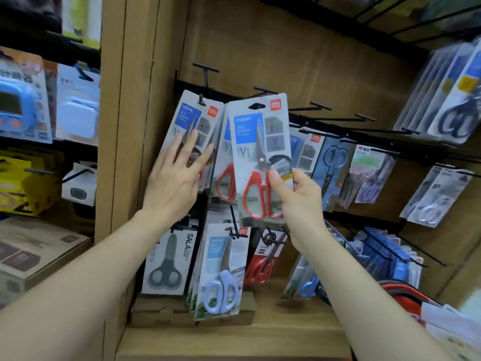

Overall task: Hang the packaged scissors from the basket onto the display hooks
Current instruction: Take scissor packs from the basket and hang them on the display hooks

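Observation:
My right hand pinches a packaged pair of red-handled scissors by its lower right edge and holds it upright before the display, its hang hole near a black hook. With straight fingers, my left hand presses flat on a matching pack that hangs on a hook at the upper left. More red-handled packs hang between the two. The red basket shows at the lower right edge.
Bare black T-shaped hooks stick out of the wooden back panel to the upper right. Other scissor packs hang below and to the right. A wooden shelf lies underneath. Boxed goods fill the left shelves.

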The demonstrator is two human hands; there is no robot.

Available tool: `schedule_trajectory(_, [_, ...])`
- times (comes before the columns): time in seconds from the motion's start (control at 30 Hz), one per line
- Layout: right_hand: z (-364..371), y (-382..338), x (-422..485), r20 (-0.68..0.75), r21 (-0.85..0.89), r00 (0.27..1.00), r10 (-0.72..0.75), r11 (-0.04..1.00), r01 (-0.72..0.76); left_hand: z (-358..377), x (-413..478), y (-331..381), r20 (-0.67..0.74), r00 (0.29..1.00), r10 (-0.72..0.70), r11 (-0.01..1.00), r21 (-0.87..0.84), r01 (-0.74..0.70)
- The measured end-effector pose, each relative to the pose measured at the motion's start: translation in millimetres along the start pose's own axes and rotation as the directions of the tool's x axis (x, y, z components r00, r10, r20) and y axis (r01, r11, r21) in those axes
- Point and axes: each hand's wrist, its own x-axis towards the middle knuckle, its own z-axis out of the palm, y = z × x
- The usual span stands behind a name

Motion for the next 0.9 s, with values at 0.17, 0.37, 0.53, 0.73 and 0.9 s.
schedule_trajectory(0.17, [8.9, 6.8, 7.8, -0.062, -0.016, 0.996, 0.06, 0.998, -0.061, -0.8, -4.6, -4.1, -0.01, 1.0, 0.004, 0.998, -0.068, -0.005])
schedule_trajectory(0.37, [20.3, 13.4, 24.0, -0.101, -0.035, 0.989, 0.11, 0.993, -0.114, -3.4, -7.2, 2.3, -0.023, 0.999, -0.042, 0.983, -0.181, 0.037])
schedule_trajectory(0.53, [34.6, 26.2, 46.1, -0.094, -0.172, 0.99, 0.109, 0.977, -0.124, -3.5, -7.6, 0.2, 0.001, 0.999, -0.042, 0.982, -0.184, 0.041])
schedule_trajectory(0.73, [39.4, 46.0, 41.8, 0.178, -0.826, 0.866, -0.468, 0.406, 0.39, -1.8, -8.7, -0.2, 0.003, 0.999, -0.041, 0.984, -0.172, 0.041])
schedule_trajectory(0.9, [51.7, 44.8, 60.2, 0.532, -0.829, 0.776, -0.339, -0.019, 0.559, 0.5, -9.0, 2.2, 0.014, 0.999, -0.051, 0.985, -0.163, 0.053])
